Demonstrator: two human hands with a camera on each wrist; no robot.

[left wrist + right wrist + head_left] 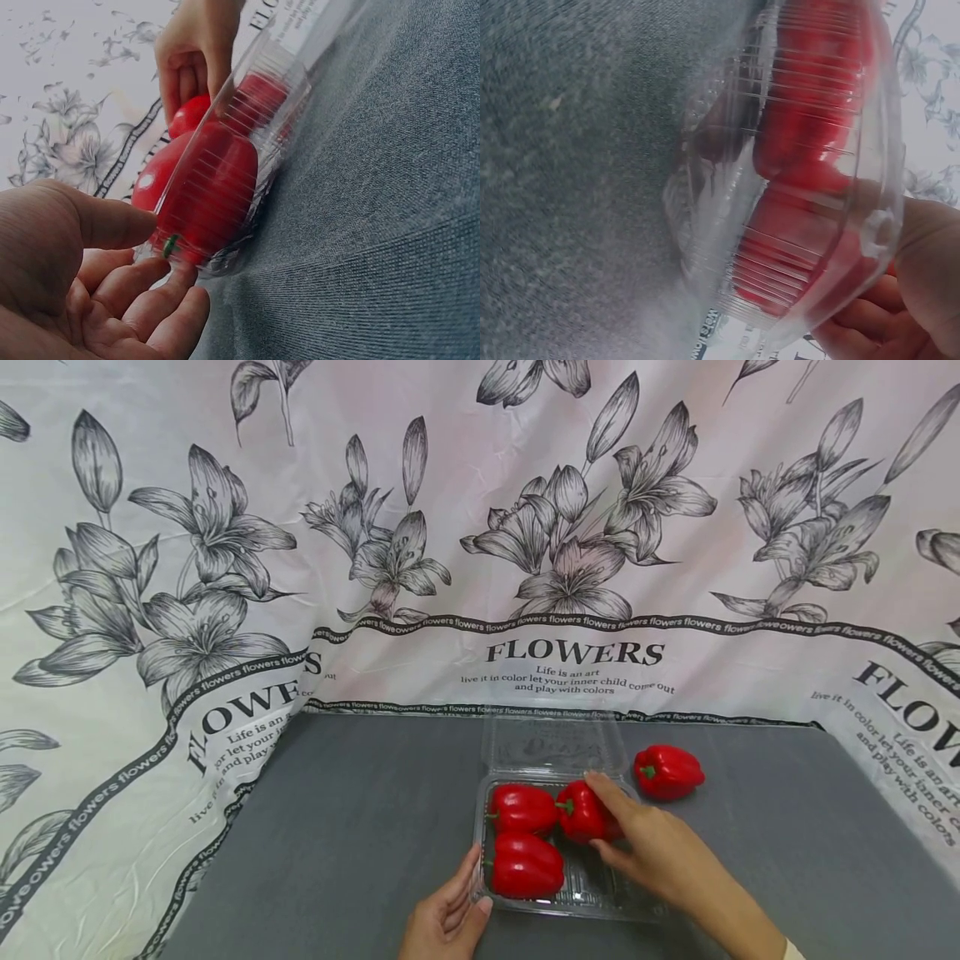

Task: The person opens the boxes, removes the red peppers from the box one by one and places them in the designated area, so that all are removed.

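Two red peppers (pixel 525 864) are set in the left half of the clear container (pixel 555 908), leaving room beside them. There, a third pepper (pixel 582 811) is gripped across its sides by the bent fingers of the right hand (pixel 654 842), presumably for control. The near left corner is held between loosely curved thumb and fingers of the left hand (pixel 447 917), apparently against sliding. A fourth pepper (pixel 675 772) is placed outside.

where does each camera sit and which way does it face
Head: on the head, facing forward and down at red peppers in a clear container; left hand and right hand show.
Left wrist: worn there, facing the container's side; both hands show.
Right wrist: worn there, facing the container's ribbed wall; right hand shows.
Head and left wrist share both hands.
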